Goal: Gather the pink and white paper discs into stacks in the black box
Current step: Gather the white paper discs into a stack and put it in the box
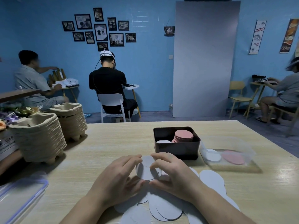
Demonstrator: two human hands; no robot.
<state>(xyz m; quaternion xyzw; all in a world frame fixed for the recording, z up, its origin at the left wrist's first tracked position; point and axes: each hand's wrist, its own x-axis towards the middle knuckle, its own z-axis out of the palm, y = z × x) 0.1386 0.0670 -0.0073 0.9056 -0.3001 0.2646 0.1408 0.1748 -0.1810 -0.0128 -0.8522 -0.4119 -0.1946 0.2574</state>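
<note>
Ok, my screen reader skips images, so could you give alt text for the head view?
The left hand and right hand hold white discs over a loose pile on a wooden table. Beyond, a black box holds a pink stack and white stack.

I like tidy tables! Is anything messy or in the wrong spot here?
Yes. Loose white discs sprawl in an overlapping heap on the table, unstacked. The left hand and right hand hold a small bunch. A pink disc and a white disc lie in the clear tub beside the black box, not in it.
</note>
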